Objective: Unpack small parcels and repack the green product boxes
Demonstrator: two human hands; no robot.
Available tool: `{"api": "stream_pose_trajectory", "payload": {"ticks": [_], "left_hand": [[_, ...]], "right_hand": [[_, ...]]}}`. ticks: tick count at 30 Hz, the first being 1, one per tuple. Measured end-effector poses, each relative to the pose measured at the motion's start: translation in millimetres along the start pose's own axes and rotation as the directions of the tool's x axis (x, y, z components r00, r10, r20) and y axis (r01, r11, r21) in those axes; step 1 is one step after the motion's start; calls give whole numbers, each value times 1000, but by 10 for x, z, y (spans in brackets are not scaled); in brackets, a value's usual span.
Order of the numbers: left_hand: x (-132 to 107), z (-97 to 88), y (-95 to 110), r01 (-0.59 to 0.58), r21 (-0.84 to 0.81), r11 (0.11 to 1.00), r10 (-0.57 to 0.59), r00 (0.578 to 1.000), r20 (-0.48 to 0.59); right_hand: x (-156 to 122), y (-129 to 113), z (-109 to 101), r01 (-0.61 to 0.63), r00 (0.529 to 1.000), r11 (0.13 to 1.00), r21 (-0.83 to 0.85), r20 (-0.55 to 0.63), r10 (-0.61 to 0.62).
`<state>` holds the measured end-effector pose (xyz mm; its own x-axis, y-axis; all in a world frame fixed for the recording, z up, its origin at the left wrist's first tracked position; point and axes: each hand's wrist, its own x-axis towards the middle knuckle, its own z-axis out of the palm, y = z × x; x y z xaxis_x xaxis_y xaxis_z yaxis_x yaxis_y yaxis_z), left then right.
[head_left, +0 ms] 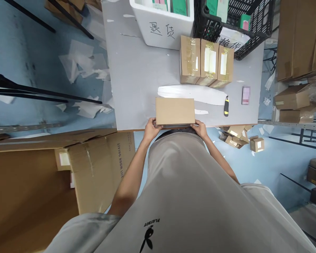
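My hands [152, 130] [200, 129] pinch the brown box [175, 111] at its near corners; on the tabletop [137, 77], white paper [191, 92] and taped cartons [209, 63] sit beyond, a cutter [226, 106] rightward.

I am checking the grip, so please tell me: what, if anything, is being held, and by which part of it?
The left hand and right hand hold a brown cardboard box by its near corners, one each.

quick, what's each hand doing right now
Left hand: closed, holding the box at its near left corner.
Right hand: closed, holding the same box at its near right corner.
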<state>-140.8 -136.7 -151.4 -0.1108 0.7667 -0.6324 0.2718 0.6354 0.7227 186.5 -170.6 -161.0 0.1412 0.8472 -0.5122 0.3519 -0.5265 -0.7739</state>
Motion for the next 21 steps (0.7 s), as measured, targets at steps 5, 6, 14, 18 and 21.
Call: {"api": "stream_pose_trajectory", "payload": {"ticks": [5,6,14,18,21], "left_hand": [[48,-160,-15,-3,-16,1000,5,995,99],[77,-203,-17,17,-5,1000,-16,986,167],[582,-308,287,-11,177,984,-14,990,138],[1099,-90,697,-161,295,942,192,978,-77],[1563,225,1080,-244,277,930,270,961,-60]], "right_hand": [[-12,-57,-44,42,997,999,-21,72,-40],[-30,-57,-38,28,995,999,-34,95,-25],[99,-54,-152,-149,985,985,90,105,140],[707,-234,-753,-175,971,971,161,-133,197],[1302,-456,-1376,-95,964,977,192,-226,139]]}}
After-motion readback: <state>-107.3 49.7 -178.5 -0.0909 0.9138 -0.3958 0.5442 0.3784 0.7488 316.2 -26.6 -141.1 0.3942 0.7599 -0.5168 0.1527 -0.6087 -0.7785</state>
